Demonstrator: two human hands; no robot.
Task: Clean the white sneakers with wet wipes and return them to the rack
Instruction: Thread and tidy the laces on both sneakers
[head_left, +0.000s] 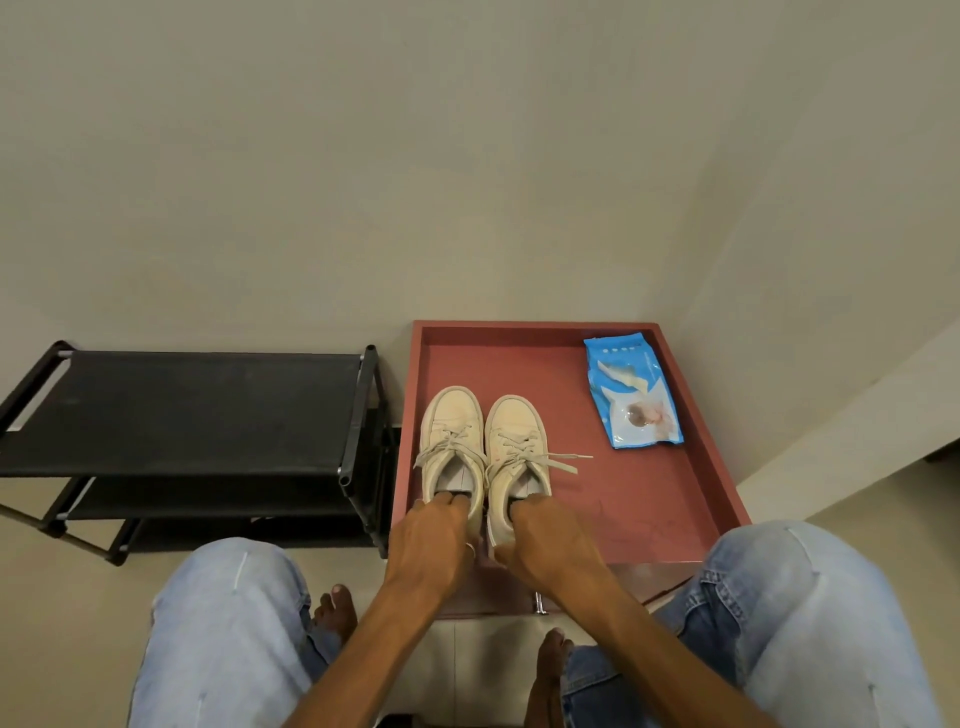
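Two off-white sneakers stand side by side, toes away from me, on a red tray-like surface (649, 493). My left hand (428, 540) grips the heel of the left sneaker (452, 431), fingers inside its opening. The right sneaker (514, 441) is held the same way at its heel by my right hand (545, 540). A lace trails out to the right of the right sneaker. A blue pack of wet wipes (631, 392) lies flat at the tray's far right. To the left stands the black shoe rack (197, 410), its top shelf bare.
A plain wall rises behind the rack and tray, with a corner at the right. My knees in light jeans (228, 623) flank my arms, and my bare feet rest on the tiled floor below the tray's front edge.
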